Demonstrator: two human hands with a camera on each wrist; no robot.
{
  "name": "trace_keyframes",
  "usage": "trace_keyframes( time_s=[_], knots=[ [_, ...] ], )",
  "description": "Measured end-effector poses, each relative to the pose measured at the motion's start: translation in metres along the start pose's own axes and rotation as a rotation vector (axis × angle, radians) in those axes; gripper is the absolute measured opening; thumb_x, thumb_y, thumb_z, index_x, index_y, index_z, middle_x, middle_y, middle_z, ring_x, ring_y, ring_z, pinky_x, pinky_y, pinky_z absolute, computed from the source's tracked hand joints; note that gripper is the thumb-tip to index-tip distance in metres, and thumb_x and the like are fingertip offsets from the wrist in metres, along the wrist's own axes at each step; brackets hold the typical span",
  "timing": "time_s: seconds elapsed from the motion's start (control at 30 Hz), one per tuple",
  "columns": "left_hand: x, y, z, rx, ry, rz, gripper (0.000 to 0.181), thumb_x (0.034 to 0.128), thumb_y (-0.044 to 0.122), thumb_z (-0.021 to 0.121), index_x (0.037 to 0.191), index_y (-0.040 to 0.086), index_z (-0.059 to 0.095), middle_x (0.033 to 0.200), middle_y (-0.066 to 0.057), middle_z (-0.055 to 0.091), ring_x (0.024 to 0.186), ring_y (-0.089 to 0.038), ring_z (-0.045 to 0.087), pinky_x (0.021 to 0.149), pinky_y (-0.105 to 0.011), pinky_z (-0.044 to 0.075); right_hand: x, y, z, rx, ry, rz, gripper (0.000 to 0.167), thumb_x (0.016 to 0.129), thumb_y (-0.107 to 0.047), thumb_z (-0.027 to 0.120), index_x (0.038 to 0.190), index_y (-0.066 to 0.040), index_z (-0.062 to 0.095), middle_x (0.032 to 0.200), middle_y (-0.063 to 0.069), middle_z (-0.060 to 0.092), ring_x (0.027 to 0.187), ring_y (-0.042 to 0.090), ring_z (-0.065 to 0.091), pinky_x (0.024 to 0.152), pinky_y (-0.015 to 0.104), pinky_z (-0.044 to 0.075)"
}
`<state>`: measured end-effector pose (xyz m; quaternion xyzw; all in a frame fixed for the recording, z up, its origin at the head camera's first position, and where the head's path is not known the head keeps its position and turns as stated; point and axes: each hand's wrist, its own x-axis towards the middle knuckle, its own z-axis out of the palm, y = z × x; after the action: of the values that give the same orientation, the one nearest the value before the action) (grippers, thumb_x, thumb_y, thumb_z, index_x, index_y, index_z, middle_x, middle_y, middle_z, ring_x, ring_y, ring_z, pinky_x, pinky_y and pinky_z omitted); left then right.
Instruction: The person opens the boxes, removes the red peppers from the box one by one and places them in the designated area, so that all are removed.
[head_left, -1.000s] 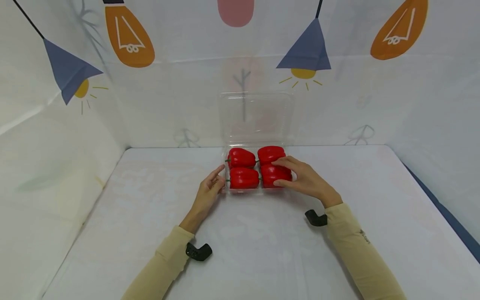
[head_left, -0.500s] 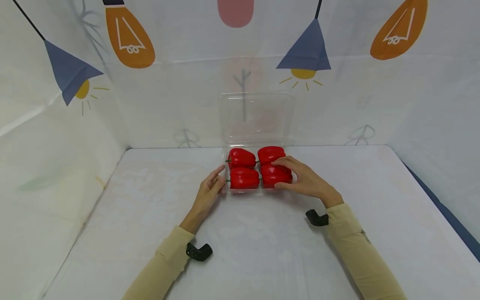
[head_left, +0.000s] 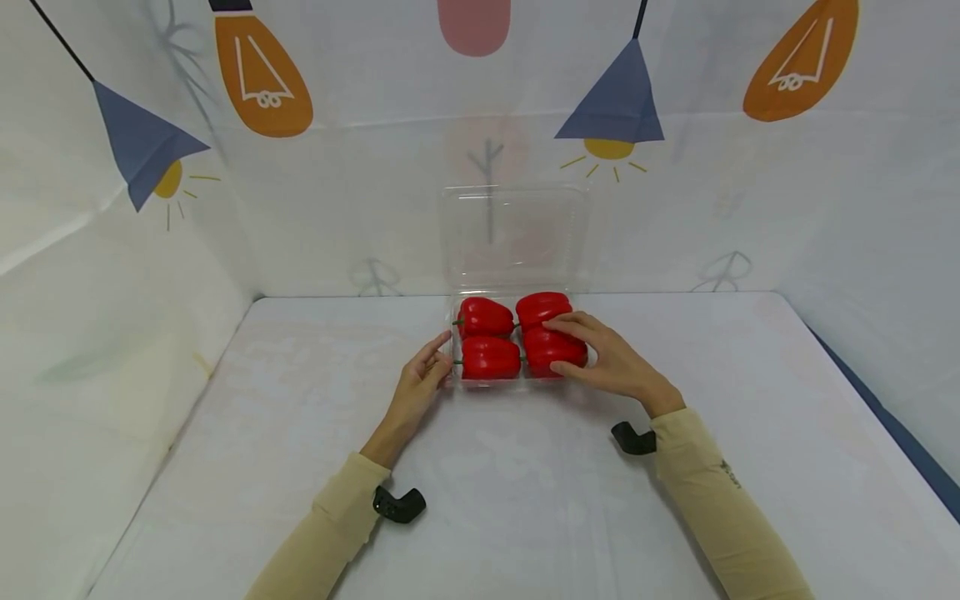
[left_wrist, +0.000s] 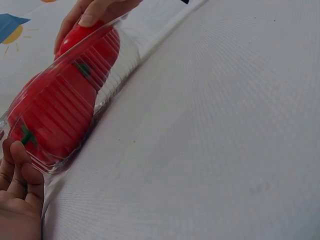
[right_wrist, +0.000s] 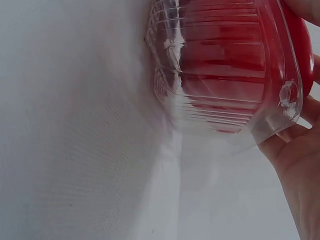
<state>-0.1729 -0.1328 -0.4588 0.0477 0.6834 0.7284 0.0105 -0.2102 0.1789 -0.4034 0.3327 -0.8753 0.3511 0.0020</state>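
At the left end of the box, the left hand has its fingers loosely bent, tips at the thin wall; whether they pinch the rim or merely rest there I cannot tell. Either should serve as a brace if the pressure is light, since such clear plastic probably flexes and could slide on the surface.

In the box's left half lie the back-left pepper and the front-left pepper, stems toward the box's left wall. They look settled and are best not disturbed. Behind the box, the lid stands raised, out of the way; better not to knock it.

In the box's right half are the back-right pepper and, nearer the box's front wall, the front-right pepper. The right hand, at the box's right end, grips this last one, thumb at its front. In the right wrist view it bulges above the box's rim. To seat it well, press down gently and evenly, mind that its left-pointing stem does not jab the front-left pepper, then open the fingers and lift straight up, so the thumb does not drag the box's front wall.
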Motion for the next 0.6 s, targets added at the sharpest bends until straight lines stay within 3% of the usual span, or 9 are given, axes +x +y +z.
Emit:
trace_keyframes(
  time_s=[0.33,0.6],
  knots=[
    [-0.0003,-0.0019,-0.0001,0.022,-0.003,0.006,0.045,0.0964,0.005,0.049,0.141,0.010,0.044,0.085,0.002,0.051,0.075,-0.006,0.049,0.065,-0.015,0.047,-0.0006,-0.0005,0.0007,0.002,0.048,-0.028,0.053,0.084,-0.024,0.068,0.134,-0.025,0.049,0.135,0.003,0.044,0.122,0.024,0.045,0.087,0.047,0.053],
    [-0.0008,0.0008,-0.0001,0.019,0.000,-0.002,0.045,0.0962,0.004,0.049,0.140,0.010,0.044,0.085,0.003,0.050,0.076,-0.006,0.049,0.066,-0.015,0.048,0.0000,-0.0006,-0.0012,-0.007,0.045,-0.030,0.053,0.085,-0.027,0.068,0.134,-0.026,0.049,0.136,0.002,0.044,0.121,0.023,0.045,0.087,0.045,0.054]
  ],
)
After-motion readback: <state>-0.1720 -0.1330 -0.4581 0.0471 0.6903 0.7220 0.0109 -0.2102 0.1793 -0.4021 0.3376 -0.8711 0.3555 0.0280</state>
